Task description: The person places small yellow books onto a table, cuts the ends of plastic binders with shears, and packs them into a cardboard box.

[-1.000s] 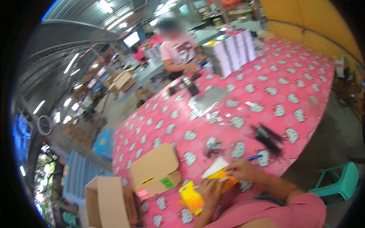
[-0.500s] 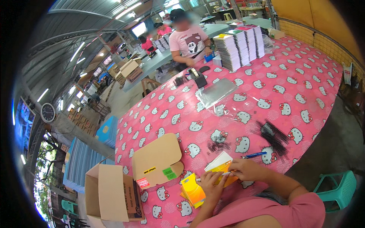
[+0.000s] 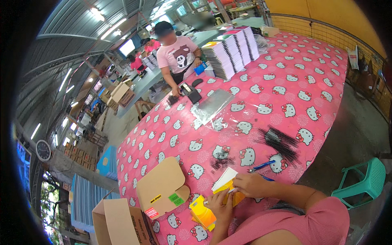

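A yellow-covered notebook (image 3: 238, 199) lies under both hands at the near edge of the table. My left hand (image 3: 221, 207) grips its far edge, fingers bent over it. Against the same edge my right hand (image 3: 250, 185) is closed in a pinch, and a thin whitish strip shows between the fingertips. The hands cover most of this notebook. Left of them is a small pile of yellow-orange notebooks (image 3: 201, 213). Just beyond, white punched sheets (image 3: 226, 179) stick out. A blue-handled tool (image 3: 263, 165) lies past my right hand, partly hidden.
Black spiral coils (image 3: 279, 143) and a smaller coil heap (image 3: 222, 159) lie ahead. At left are an opened cardboard piece (image 3: 160, 185) and a carton (image 3: 118, 222). Farther off are plastic sheets (image 3: 215, 105), a tape dispenser (image 3: 190, 94), notebook stacks (image 3: 220, 61) and a co-worker (image 3: 179, 57).
The view has shifted, so the table contents sit farther left. My hands stay at the notebook edge with slightly changed fingers. The co-worker's hand has reached the coils beside the tape dispenser.
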The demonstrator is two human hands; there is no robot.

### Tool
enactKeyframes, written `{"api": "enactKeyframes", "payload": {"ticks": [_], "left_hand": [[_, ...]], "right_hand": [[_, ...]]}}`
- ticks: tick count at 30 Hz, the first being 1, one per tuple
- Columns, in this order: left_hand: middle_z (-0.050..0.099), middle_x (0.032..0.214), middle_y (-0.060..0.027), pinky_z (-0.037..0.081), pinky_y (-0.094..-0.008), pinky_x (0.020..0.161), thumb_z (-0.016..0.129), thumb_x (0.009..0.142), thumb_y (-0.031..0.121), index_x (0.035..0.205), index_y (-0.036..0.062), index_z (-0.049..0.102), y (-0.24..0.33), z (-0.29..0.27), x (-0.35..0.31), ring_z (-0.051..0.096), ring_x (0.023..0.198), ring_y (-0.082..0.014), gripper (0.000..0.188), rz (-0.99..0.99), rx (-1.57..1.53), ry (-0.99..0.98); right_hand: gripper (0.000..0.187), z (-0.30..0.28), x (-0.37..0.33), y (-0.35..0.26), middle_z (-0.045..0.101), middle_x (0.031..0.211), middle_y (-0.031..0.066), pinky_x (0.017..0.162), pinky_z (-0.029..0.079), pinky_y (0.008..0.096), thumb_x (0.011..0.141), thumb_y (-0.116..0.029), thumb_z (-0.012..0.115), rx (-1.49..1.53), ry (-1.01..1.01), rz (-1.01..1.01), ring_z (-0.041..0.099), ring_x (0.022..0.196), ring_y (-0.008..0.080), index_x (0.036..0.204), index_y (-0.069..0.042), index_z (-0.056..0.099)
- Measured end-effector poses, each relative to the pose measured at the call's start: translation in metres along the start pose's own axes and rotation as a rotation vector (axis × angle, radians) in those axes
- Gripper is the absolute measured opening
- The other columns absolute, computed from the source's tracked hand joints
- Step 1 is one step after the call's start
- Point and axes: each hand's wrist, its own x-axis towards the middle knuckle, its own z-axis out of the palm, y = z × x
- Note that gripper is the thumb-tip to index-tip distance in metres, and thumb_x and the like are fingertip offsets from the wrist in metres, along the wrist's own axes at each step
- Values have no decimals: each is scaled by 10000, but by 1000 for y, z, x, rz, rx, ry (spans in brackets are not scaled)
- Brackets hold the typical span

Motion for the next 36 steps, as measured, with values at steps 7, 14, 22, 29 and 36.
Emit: {"api": "enactKeyframes", "payload": {"ticks": [7,14,22,29,36], "left_hand": [[629,810,-45,332,-380,779,762,649,173,909,133,693,1,4,0,512,802,-233,272,9,-102,39],[617,786,15,254,-408,898,765,664,207,876,128,673,-8,4,-6,514,816,-188,245,-73,-69,62],[589,749,-36,300,-382,807,794,651,257,810,109,672,-1,2,-3,499,769,-215,250,-16,-40,114],[580,749,-62,314,-374,758,766,674,212,852,103,661,-14,6,-5,504,759,-232,234,27,-109,88],[617,790,25,283,-400,788,739,693,261,894,168,663,-6,3,-7,530,788,-176,233,-16,-72,80]], "right_hand": [[310,-3,-3,0,535,871,113,646,488,349,801,-314,605,-3,50,12,581,809,278,929,-35,563],[222,-5,5,-10,530,834,105,641,474,377,783,-249,614,78,150,-10,569,771,272,839,-46,545],[120,11,6,-7,529,774,97,605,454,362,766,-163,582,33,204,-34,569,726,263,785,-53,539],[141,-2,11,-4,535,756,101,566,465,371,758,-180,621,-3,127,-78,569,660,279,771,-59,551],[137,4,9,-8,525,793,80,583,461,363,758,-152,614,-17,175,-120,563,686,259,836,-63,546]]}}
